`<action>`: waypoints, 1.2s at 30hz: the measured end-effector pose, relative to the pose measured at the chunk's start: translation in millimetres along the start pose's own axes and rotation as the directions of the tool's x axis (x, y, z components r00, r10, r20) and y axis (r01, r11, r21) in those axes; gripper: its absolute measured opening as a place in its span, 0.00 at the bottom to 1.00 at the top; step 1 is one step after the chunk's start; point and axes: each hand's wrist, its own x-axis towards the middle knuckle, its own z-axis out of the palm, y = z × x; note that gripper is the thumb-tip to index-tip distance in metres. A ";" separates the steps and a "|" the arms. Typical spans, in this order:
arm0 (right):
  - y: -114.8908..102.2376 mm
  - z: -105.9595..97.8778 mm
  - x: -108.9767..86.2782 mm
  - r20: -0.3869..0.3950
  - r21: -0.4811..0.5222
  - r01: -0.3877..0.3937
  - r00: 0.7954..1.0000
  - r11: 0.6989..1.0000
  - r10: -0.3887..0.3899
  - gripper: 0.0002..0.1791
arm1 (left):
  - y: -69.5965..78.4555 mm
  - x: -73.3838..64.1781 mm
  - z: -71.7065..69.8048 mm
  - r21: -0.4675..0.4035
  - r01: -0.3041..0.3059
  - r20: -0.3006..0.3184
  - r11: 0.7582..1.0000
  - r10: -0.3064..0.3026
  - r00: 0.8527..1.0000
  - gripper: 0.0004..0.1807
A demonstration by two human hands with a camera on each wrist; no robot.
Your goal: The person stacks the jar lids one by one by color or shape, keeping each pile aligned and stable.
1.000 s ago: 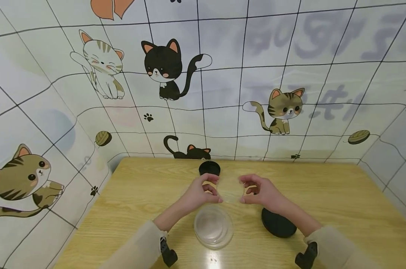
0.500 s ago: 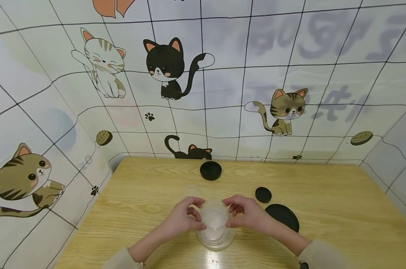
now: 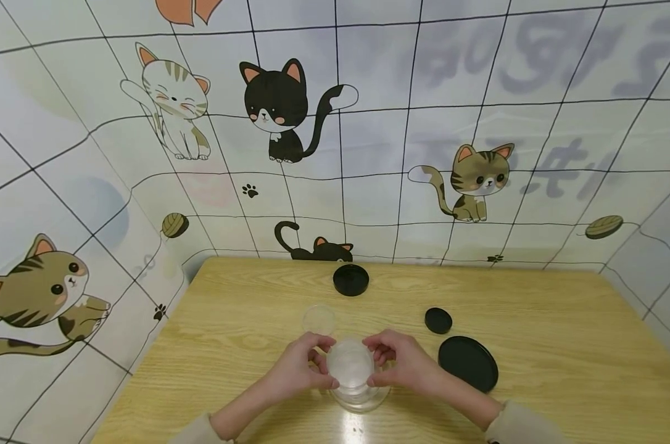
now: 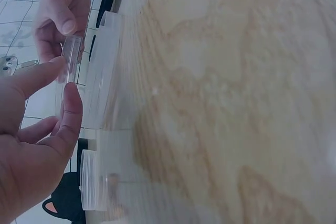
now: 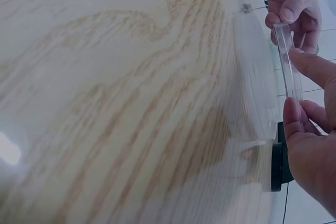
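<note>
Now, left hand (image 3: 297, 365): you pinch the clear dish (image 3: 350, 364) at its left edge, thumb nearer you, fingertips beyond.
Right hand (image 3: 405, 361): you pinch the opposite edge likewise; both forearms (image 3: 246, 404) angle inward from the near side.
Clear dish: held up, roughly level, just above the big dish (image 3: 361, 407) and apart from it; setting down looks not yet done.
Big dish: on the table (image 3: 218, 327); you can't tell what sits inside.
Small dish (image 3: 318, 319): apart, beyond your left hand, untouched.
Small lid (image 3: 438, 320), big lid (image 3: 469, 364): past your right forearm.
Far lid (image 3: 351, 280): near the back edge; no lid is fitted, so work looks partway.
</note>
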 end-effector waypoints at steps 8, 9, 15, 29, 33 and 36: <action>-1.0 4.1 0.9 0.016 -0.053 -0.016 1.000 0.998 0.017 0.30 | -3.4 -0.9 3.4 0.046 -0.001 -0.015 0.999 0.002 1.000 0.33; -0.3 4.7 1.0 0.014 -0.060 -0.013 1.000 0.998 0.014 0.30 | -4.1 -0.8 4.0 0.057 0.002 -0.017 0.998 -0.001 1.000 0.33; 1.4 6.1 0.7 0.000 -0.089 -0.010 1.000 0.996 0.010 0.30 | -7.4 0.4 5.8 0.093 0.000 -0.025 0.996 0.002 1.000 0.34; 1.7 6.9 -1.4 -0.007 -0.120 -0.007 1.000 0.993 0.006 0.29 | -8.4 1.0 8.5 0.117 0.004 -0.019 0.993 -0.001 1.000 0.33; 1.9 6.7 -1.3 -0.003 -0.127 0.002 1.000 0.992 -0.002 0.29 | -8.5 1.0 8.4 0.146 0.005 -0.015 0.989 -0.003 1.000 0.34; 1.9 6.4 -0.9 0.004 -0.132 0.003 1.000 0.991 -0.002 0.30 | -8.3 0.7 8.5 0.155 0.010 -0.012 0.988 -0.008 1.000 0.34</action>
